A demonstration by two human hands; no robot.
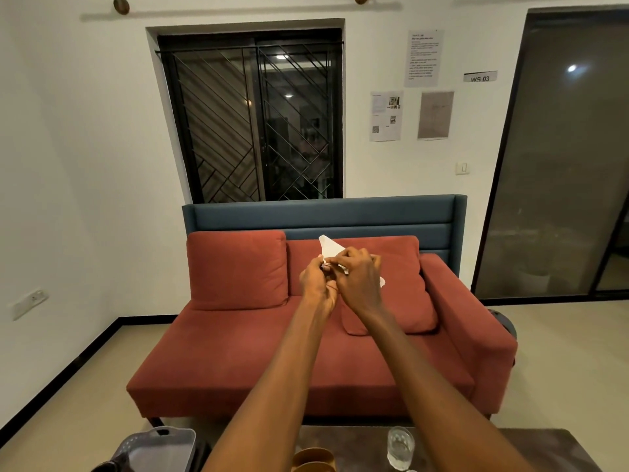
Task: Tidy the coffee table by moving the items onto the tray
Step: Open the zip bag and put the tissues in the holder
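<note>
A white paper (329,248) is held up at arm's length in front of a red sofa (238,356), pinched between both hands. The left hand (316,284) is curled around the paper's lower edge, fingers closed on it, while the right hand (359,281) is laid over it from the right, its fingertips also pinching the sheet; one corner of the paper is seen pointing up above the knuckles, and a small white part shows beyond the right hand. Along the bottom edge of the view, a dark bench (531,447) is partly seen, with a clear glass (401,447) standing on it and two tan cups (313,459) just left of it, between the forearms. A grey tray (163,449) is seen at lower left, apart from the cups. Behind the sofa, a barred window (252,114) and several sheets (386,115) taped to the wall are visible.
</note>
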